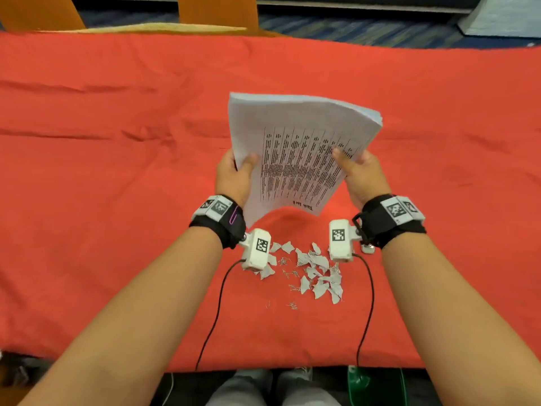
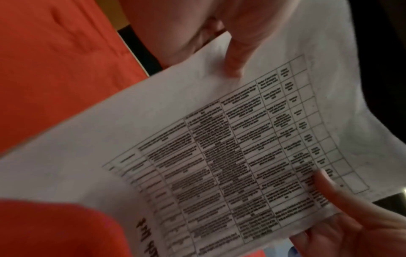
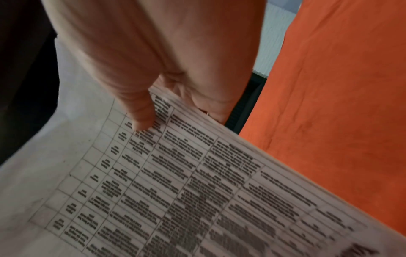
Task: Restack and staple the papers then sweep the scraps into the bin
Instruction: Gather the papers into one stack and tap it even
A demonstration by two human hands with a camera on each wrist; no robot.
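Two hands, each grip closed on one thick stack of papers (image 1: 295, 153) at frame centre: left hand (image 1: 234, 177) pinching its left edge, right hand (image 1: 363, 178) its right edge, thumbs on the printed top sheet. Stack held tilted above the red-clothed tabletop (image 1: 117, 171). Below, between the wrists, a scatter of roughly twenty paper scraps (image 1: 316, 271) mixed with loose staples (image 1: 288, 273), too many to count. Green object (image 1: 374, 385) at bottom edge.
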